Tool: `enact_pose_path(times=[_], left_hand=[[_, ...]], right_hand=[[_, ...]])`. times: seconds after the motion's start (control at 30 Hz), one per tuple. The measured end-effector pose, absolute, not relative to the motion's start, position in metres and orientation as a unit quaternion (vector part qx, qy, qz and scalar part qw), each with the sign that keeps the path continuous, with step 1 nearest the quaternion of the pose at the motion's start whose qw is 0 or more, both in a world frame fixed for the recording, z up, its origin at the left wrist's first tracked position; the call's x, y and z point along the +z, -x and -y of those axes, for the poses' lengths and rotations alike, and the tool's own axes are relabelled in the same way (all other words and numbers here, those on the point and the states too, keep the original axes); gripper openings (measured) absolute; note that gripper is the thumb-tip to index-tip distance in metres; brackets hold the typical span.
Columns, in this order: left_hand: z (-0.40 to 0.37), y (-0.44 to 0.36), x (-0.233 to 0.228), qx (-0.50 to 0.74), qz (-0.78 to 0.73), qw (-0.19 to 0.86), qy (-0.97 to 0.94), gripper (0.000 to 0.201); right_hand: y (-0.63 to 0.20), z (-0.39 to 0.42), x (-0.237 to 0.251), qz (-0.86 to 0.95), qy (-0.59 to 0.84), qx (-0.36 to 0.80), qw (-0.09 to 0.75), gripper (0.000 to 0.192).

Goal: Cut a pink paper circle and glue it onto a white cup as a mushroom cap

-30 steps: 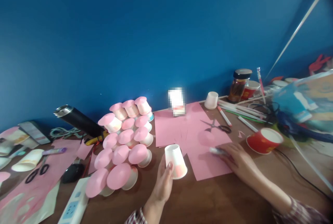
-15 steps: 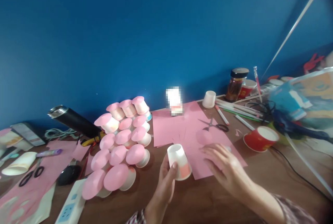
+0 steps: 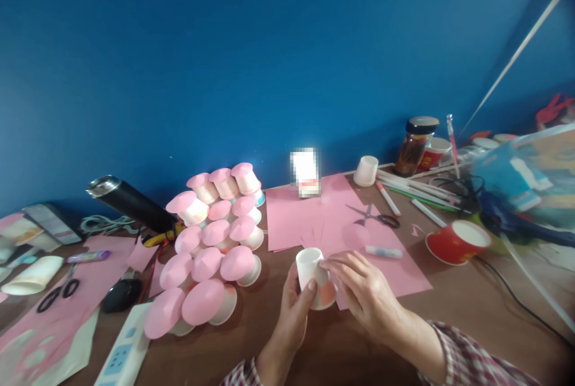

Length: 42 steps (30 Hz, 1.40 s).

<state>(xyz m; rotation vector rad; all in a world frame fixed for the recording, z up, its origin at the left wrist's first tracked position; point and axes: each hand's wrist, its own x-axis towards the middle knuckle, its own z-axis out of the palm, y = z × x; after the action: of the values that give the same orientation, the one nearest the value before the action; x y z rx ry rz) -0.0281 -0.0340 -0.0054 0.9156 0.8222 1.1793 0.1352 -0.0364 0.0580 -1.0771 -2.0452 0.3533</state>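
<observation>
— What do you see, starting at the left?

— On my screen, pink paper sheets and black scissors [image 3: 56, 296] lie on the brown worktop [image 3: 381, 338], with a white power strip [image 3: 120, 356] at the near edge. A black metal flask [image 3: 130, 203] lies on its side. Next comes a stack of cups [image 3: 211, 248], each capped with a round pink paper disc.

— Any writing?

— None I can read; the small card [image 3: 305, 172] by the blue wall is blurred out.

— And the hands?

— The left hand [image 3: 294, 314] has its grip clamped on a white paper cup [image 3: 314, 275], held above the worktop's near middle. The cup stands upside down, its narrow base up, its long axis roughly upright and tilted slightly. An orange-pink patch shows near its rim. The right hand [image 3: 366, 296] rests its fingers on the cup's side; I see a loose touch, not a closed grip.

— Further right?

— A pink sheet [image 3: 323, 221] carrying a glue stick [image 3: 384, 251] and small scissors [image 3: 375, 217], then a red cup [image 3: 456, 241] and a dark-lidded jar [image 3: 415, 146].
</observation>
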Motion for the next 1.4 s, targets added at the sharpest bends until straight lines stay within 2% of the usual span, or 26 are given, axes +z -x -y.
enact_pose_path(times=[0.4, 0.73, 1.0, 1.4], left_hand=[[0.033, 0.032, -0.005, 0.515, -0.377, 0.628, -0.444, 0.040], [0.033, 0.031, -0.001, 0.526, -0.371, 0.630, -0.433, 0.037], [0.034, 0.032, -0.002, 0.524, -0.386, 0.615, -0.445, 0.039], [0.035, 0.032, 0.002, 0.522, -0.400, 0.604, -0.450, 0.040]], right_hand=[[-0.132, 0.032, 0.054, 0.769, 0.438, 0.210, 0.415, 0.036], [-0.136, 0.033, 0.043, 0.827, 0.396, 0.126, 0.379, 0.044], [-0.134, 0.033, 0.045, 0.803, 0.414, 0.166, 0.395, 0.044], [-0.132, 0.034, 0.052, 0.752, 0.421, 0.268, 0.431, 0.034]])
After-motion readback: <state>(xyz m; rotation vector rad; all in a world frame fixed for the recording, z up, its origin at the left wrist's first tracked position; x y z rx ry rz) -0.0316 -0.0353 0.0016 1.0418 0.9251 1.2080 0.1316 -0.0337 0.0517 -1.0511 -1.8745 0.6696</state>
